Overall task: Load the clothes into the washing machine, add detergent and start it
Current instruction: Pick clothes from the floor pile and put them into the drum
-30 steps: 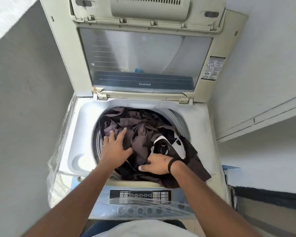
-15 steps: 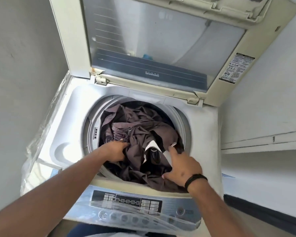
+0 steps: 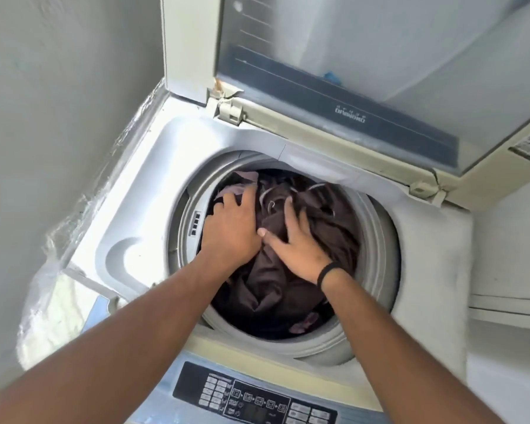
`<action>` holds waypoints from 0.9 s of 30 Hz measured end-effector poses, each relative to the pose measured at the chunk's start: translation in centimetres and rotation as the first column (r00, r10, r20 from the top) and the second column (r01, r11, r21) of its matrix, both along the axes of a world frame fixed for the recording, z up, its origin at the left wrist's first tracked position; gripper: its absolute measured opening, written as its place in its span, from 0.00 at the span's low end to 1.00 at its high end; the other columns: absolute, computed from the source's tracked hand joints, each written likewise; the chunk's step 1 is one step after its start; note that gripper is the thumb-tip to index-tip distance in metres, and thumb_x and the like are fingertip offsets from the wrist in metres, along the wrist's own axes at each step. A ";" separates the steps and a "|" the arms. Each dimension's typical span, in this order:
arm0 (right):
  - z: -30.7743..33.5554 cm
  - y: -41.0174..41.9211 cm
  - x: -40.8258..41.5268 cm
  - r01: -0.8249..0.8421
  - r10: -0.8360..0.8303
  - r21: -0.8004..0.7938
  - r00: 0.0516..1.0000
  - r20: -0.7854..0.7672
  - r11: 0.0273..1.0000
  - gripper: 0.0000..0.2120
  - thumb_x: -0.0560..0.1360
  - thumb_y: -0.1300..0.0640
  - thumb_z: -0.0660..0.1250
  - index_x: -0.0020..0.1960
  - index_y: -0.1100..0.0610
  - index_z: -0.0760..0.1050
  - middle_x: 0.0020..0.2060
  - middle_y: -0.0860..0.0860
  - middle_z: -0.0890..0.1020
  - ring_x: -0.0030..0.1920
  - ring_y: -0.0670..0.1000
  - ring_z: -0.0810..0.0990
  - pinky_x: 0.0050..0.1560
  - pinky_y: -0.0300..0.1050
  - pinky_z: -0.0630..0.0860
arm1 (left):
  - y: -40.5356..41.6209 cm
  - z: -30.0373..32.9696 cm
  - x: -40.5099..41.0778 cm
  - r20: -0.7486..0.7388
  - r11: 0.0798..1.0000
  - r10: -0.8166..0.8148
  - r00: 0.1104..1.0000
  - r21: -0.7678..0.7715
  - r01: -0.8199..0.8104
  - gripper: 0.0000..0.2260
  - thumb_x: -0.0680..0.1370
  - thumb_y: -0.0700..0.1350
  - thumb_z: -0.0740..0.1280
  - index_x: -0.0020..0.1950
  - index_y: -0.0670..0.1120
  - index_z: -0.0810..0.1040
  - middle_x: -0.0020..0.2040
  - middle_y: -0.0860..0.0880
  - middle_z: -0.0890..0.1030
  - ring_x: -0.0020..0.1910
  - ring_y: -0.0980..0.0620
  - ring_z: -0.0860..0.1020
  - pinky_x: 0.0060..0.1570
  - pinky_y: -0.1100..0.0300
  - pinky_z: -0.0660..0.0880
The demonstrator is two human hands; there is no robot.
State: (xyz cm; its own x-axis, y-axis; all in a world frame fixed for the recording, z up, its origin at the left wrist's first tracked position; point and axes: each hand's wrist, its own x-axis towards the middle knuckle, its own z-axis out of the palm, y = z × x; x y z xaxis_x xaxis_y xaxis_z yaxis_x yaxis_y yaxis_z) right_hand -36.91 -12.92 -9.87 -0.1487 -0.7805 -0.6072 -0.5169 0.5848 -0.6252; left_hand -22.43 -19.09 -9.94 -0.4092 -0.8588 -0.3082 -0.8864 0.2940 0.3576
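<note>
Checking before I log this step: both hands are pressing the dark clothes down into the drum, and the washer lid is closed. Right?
Not quite. The lid is open, standing up behind the drum, as the head view shows. The rest holds: the left hand and right hand are both on the dark clothes in the drum.

place: home laundry corner | evidence: top-loading washing machine (image 3: 435, 270) with raised lid (image 3: 364, 71), dark clothes (image 3: 288, 286) in drum | button control panel (image 3: 251, 399) at front | plain grey wall (image 3: 58, 117) close on left
</note>
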 end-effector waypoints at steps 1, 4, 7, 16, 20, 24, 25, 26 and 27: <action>-1.8 0.3 0.4 -0.078 0.083 0.122 0.996 -0.034 0.989 0.46 0.75 0.32 0.61 0.79 0.40 0.33 0.80 0.53 0.36 0.80 0.54 0.44 0.78 0.50 0.48 | 0.0 0.1 0.0 0.015 1.000 -0.006 1.000 -0.005 0.006 0.38 0.73 0.49 0.71 0.78 0.52 0.55 0.68 0.38 0.68 0.63 0.35 0.73 0.51 0.42 0.76; -5.4 0.8 0.7 -0.169 0.222 0.333 0.967 -0.128 0.928 0.50 0.73 0.29 0.63 0.78 0.40 0.30 0.79 0.55 0.33 0.80 0.58 0.41 0.79 0.54 0.49 | 0.2 0.4 -0.3 0.002 0.999 -0.027 1.000 0.020 0.027 0.31 0.74 0.43 0.68 0.75 0.53 0.62 0.67 0.41 0.68 0.68 0.37 0.68 0.57 0.41 0.75; -6.1 -0.1 0.5 -0.212 0.287 0.375 0.945 -0.155 0.902 0.54 0.72 0.36 0.69 0.79 0.43 0.31 0.79 0.60 0.35 0.80 0.61 0.46 0.78 0.54 0.55 | 0.4 0.3 -0.5 -0.017 0.998 -0.058 0.998 0.034 0.059 0.26 0.76 0.42 0.65 0.73 0.55 0.67 0.68 0.42 0.68 0.69 0.37 0.67 0.59 0.39 0.73; -0.5 5.2 -0.3 -0.634 0.788 0.469 0.508 -0.348 0.615 0.35 0.76 0.57 0.61 0.79 0.42 0.52 0.63 0.57 0.77 0.61 0.61 0.78 0.56 0.51 0.76 | 0.6 -0.3 -0.5 0.060 0.940 -0.101 0.993 0.332 0.076 0.36 0.77 0.47 0.66 0.78 0.66 0.52 0.77 0.39 0.55 0.73 0.31 0.59 0.65 0.34 0.70; -0.7 6.1 0.1 -0.706 0.875 0.592 0.485 0.005 0.388 0.24 0.80 0.53 0.60 0.75 0.49 0.65 0.68 0.55 0.76 0.66 0.56 0.75 0.66 0.45 0.71 | 0.6 -0.5 -0.4 0.104 0.924 -0.151 0.983 0.369 0.103 0.33 0.77 0.46 0.65 0.77 0.67 0.56 0.75 0.40 0.57 0.72 0.31 0.63 0.64 0.35 0.71; 1.8 3.5 1.0 -0.744 0.832 0.390 0.540 -0.129 0.543 0.16 0.75 0.46 0.69 0.60 0.50 0.79 0.54 0.50 0.82 0.55 0.55 0.79 0.57 0.48 0.77 | 0.9 -0.2 -0.3 0.136 0.939 -0.184 0.973 0.316 0.133 0.28 0.77 0.45 0.63 0.76 0.61 0.63 0.69 0.40 0.64 0.67 0.33 0.68 0.61 0.38 0.72; 2.2 3.0 1.1 -0.749 0.818 0.333 0.549 -0.174 0.574 0.20 0.72 0.44 0.71 0.62 0.48 0.79 0.55 0.49 0.82 0.55 0.54 0.79 0.57 0.49 0.77 | 0.9 -0.1 -0.4 0.146 0.946 -0.183 0.972 0.295 0.134 0.28 0.77 0.44 0.63 0.76 0.58 0.63 0.69 0.40 0.65 0.67 0.33 0.69 0.60 0.39 0.72; 2.4 2.6 1.2 -0.753 0.813 0.308 0.552 -0.186 0.582 0.25 0.70 0.42 0.73 0.65 0.47 0.77 0.58 0.48 0.82 0.58 0.53 0.79 0.58 0.49 0.76 | 1.0 -0.1 -0.5 0.153 0.953 -0.178 0.972 0.271 0.132 0.27 0.77 0.43 0.63 0.76 0.56 0.63 0.69 0.40 0.66 0.66 0.34 0.70 0.58 0.40 0.72; 2.3 2.5 1.5 -0.761 0.825 0.322 0.538 -0.170 0.563 0.31 0.68 0.43 0.75 0.69 0.47 0.74 0.61 0.48 0.80 0.61 0.53 0.78 0.61 0.49 0.76 | 1.0 0.0 -0.5 0.155 0.961 -0.167 0.974 0.247 0.126 0.27 0.77 0.42 0.64 0.75 0.53 0.63 0.68 0.39 0.66 0.65 0.34 0.70 0.57 0.40 0.72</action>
